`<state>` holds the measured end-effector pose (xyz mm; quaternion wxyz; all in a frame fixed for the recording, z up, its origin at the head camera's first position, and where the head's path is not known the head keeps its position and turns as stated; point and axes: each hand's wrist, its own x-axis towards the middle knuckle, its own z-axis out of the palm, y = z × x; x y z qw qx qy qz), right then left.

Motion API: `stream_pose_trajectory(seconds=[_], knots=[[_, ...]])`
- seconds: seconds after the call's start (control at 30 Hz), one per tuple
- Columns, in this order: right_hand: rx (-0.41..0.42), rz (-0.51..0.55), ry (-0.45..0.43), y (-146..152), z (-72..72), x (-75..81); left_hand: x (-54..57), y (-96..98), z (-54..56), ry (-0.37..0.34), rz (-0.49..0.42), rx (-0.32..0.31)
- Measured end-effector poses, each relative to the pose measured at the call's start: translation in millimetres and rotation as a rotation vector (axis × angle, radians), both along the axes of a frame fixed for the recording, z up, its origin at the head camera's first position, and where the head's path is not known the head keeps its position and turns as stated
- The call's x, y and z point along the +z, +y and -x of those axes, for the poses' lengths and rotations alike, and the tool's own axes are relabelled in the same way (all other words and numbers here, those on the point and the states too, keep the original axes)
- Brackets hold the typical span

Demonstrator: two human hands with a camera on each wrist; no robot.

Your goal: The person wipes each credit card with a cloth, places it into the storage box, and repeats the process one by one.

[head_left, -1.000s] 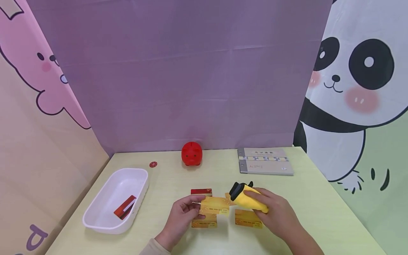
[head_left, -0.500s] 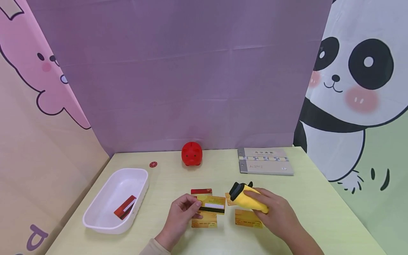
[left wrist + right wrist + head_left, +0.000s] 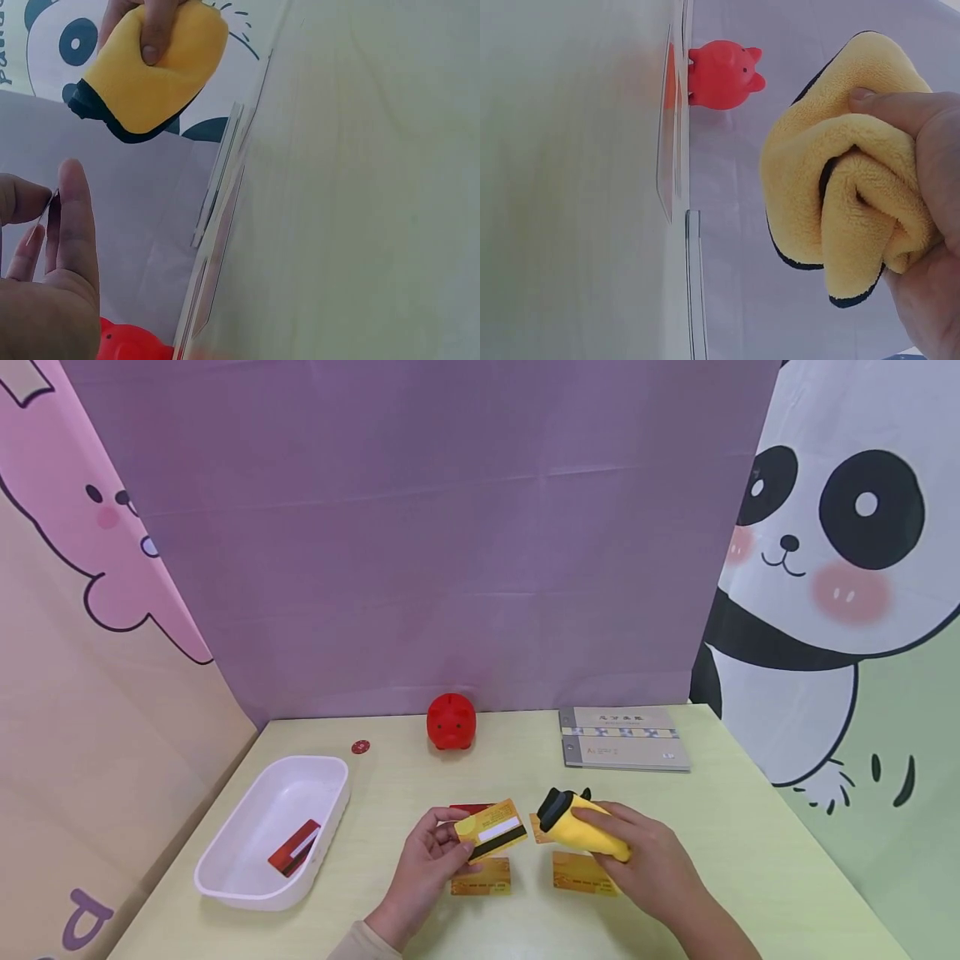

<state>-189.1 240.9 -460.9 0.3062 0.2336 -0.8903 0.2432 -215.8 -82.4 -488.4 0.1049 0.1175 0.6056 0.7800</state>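
My left hand (image 3: 432, 866) pinches a gold bank card (image 3: 496, 828) by its left end, above the table. The card's back, with a black stripe and a white strip, faces the head camera and slants up to the right. Seen from the left wrist, the card shows edge-on between thumb and finger. A bunched yellow cloth (image 3: 802, 172) with dark edging is gripped by my right hand (image 3: 648, 856), just right of the card and apart from it. Lying below are gold cards, one (image 3: 482, 878) beside the left hand, another (image 3: 579, 872) near the right. Behind them, a red card (image 3: 471, 808) is partly covered.
At the left, a white plastic tray (image 3: 217, 868) holds a red card (image 3: 294, 848) with a dark stripe. A red piggy bank (image 3: 452, 722) stands at the back, a small red disc (image 3: 361, 747) to its left. A grey booklet (image 3: 626, 739) lies back right.
The left hand has turned the gold card from its numbered front to its striped back, then tilted its right end upward. The right hand and cloth have stayed nearly still.
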Motion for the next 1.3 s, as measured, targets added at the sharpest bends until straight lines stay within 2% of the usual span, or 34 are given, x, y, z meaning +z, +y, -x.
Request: stream_pose_trajectory(seconds=[0.3, 0.57, 0.87, 1.07, 1.3], knots=[[0.025, 0.047, 0.009, -5.5, 0.7, 1.8, -1.7, 2.1, 1.1, 0.010, 0.019, -0.026], [0.022, 0.030, -0.018, -14.7, 0.7, 9.9, -0.2, 1.7, 0.0, 0.013, 0.029, -0.037], [0.015, -0.022, -0.049, -33.9, 1.9, 23.9, -0.2, 2.0, -0.8, 0.000, 0.071, -0.034], [0.022, -0.089, -0.140, -52.2, -0.2, 20.0, -0.5, 2.7, -1.7, 0.004, 0.058, -0.060], [0.023, -0.160, -0.146, -60.1, -2.7, 14.8, -0.9, 2.9, -3.1, 0.022, 0.020, -0.106]])
